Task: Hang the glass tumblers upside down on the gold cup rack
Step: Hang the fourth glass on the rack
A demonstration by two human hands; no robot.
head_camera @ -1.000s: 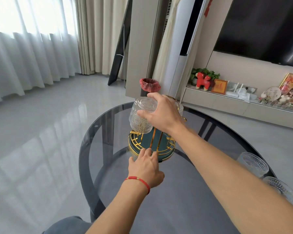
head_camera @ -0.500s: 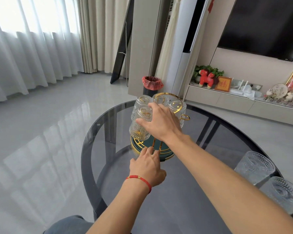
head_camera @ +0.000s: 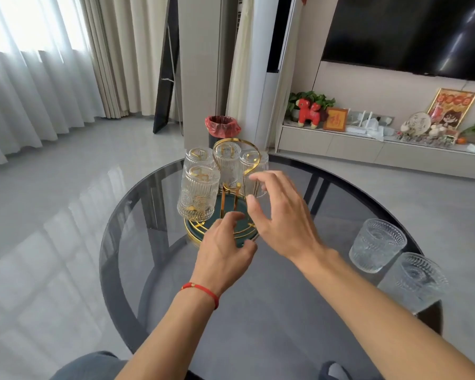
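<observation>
The gold cup rack point(head_camera: 237, 149) with a dark green round base stands at the far middle of the round glass table point(head_camera: 272, 311). Several ribbed glass tumblers hang upside down on it; the nearest one point(head_camera: 198, 193) is at its front left. My right hand point(head_camera: 281, 215) hovers just right of the rack, fingers spread, holding nothing. My left hand point(head_camera: 224, 253), with a red string on the wrist, rests its fingertips on the front rim of the rack's base. Two more tumblers stand upright at the table's right edge, one point(head_camera: 376, 245) farther and one point(head_camera: 414, 283) nearer.
A black bin with a red bag point(head_camera: 222, 127) stands on the floor behind the table. A low cabinet point(head_camera: 368, 149) with ornaments runs along the right wall under a dark screen. Curtains hang at the left. My knees show below the table's near edge.
My right hand has let go of the front-left tumbler, which now hangs on the rack, and has drawn back to the right with fingers spread. My left hand has stayed at the base.
</observation>
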